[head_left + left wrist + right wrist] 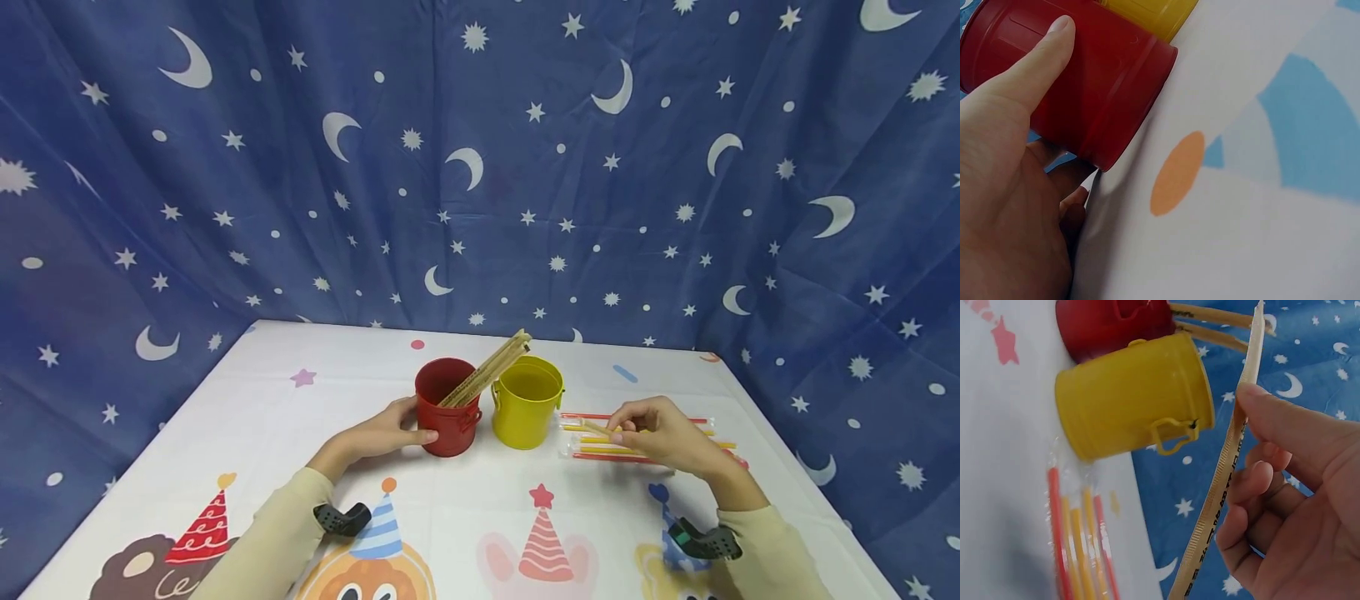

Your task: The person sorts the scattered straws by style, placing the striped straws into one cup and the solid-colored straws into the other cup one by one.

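My left hand grips the red bucket, its thumb along the side and the other fingers partly hidden behind. Several brown paper-wrapped straws stand in that bucket, leaning right over its rim. Between thumb and fingertips my right hand pinches one slim paper-wrapped straw with black print along it. That hand is above several red and yellow straws in clear wrappers, which lie side by side on the table. A yellow bucket is upright between the red bucket and my right hand.
The white table cover is printed with party-hat animals along the front. A blue curtain with moons and stars hangs behind the table and along its sides.
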`<action>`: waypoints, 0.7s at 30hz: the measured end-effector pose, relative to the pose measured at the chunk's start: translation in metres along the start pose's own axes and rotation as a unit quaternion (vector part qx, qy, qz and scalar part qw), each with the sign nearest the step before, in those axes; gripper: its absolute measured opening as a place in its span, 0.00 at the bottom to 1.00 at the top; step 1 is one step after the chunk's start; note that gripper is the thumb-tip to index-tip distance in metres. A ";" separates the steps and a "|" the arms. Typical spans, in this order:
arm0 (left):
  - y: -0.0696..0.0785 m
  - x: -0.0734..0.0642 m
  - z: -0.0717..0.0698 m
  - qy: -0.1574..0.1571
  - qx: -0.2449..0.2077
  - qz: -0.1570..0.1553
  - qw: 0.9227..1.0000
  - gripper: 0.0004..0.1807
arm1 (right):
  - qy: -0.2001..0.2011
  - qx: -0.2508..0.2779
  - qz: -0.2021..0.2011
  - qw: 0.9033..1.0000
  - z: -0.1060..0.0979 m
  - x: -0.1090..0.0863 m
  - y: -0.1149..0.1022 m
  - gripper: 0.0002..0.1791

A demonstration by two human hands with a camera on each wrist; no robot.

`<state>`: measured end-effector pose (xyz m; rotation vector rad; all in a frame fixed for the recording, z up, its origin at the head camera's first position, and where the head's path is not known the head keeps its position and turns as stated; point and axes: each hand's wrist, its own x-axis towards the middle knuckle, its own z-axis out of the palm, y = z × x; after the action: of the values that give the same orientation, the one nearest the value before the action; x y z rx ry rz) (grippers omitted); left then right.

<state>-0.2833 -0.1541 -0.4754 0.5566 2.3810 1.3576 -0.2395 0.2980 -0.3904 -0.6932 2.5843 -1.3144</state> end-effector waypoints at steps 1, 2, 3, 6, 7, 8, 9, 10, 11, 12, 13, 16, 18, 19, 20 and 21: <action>0.000 0.000 0.000 0.000 0.000 0.001 1.000 0.46 | 0.005 0.006 -0.007 1.000 -0.001 -0.002 -0.002 0.06; 0.000 0.000 0.001 0.000 -0.001 0.001 1.000 0.46 | 0.010 0.012 -0.013 1.000 -0.001 -0.003 -0.004 0.06; 0.001 0.000 0.001 0.000 0.000 0.001 1.000 0.46 | 0.015 0.018 -0.019 1.000 -0.002 -0.005 -0.007 0.06; 0.002 0.000 0.002 0.003 0.000 -0.006 1.000 0.47 | 0.032 0.033 -0.042 0.998 -0.004 -0.008 -0.012 0.06; 0.003 0.000 0.002 0.004 -0.001 -0.007 1.000 0.47 | 0.036 0.040 -0.051 0.997 -0.005 -0.009 -0.015 0.05; 0.003 0.000 0.002 0.005 0.000 -0.007 1.000 0.47 | 0.041 0.046 -0.060 0.996 -0.005 -0.010 -0.017 0.05; 0.003 0.000 0.003 0.005 0.000 -0.006 1.000 0.46 | 0.046 0.054 -0.072 0.995 -0.005 -0.010 -0.020 0.04; 0.002 0.000 0.003 0.004 -0.001 -0.004 1.000 0.46 | 0.049 0.065 -0.086 0.993 -0.005 -0.011 -0.022 0.04; 0.002 0.000 0.003 0.003 -0.001 -0.002 1.000 0.45 | 0.051 0.077 -0.101 0.991 -0.004 -0.011 -0.026 0.04; 0.002 0.000 0.003 0.003 -0.002 -0.001 1.000 0.45 | 0.053 0.088 -0.114 0.988 -0.004 -0.010 -0.028 0.04; 0.002 0.000 0.003 0.002 -0.002 0.001 1.000 0.45 | 0.057 0.101 -0.125 0.985 -0.003 -0.010 -0.032 0.06; 0.002 -0.001 0.002 0.003 -0.001 -0.001 1.000 0.45 | 0.073 0.136 -0.153 0.976 -0.001 -0.009 -0.040 0.11; 0.003 -0.002 0.002 0.005 0.001 -0.007 1.000 0.46 | 0.091 0.154 -0.161 0.971 0.002 -0.007 -0.045 0.16; 0.003 -0.002 0.001 0.006 0.002 -0.010 1.000 0.46 | 0.101 0.166 -0.166 0.967 0.003 -0.007 -0.048 0.17; 0.003 -0.003 0.001 0.007 0.004 -0.012 1.000 0.46 | 0.108 0.181 -0.171 0.963 0.004 -0.006 -0.051 0.18; 0.003 -0.003 0.000 0.007 0.004 -0.012 1.000 0.46 | 0.114 0.196 -0.172 0.959 0.005 -0.005 -0.054 0.18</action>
<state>-0.2799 -0.1540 -0.4728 0.5205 2.3985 1.3467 -0.2161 0.2694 -0.3511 -0.9919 2.3126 -2.0506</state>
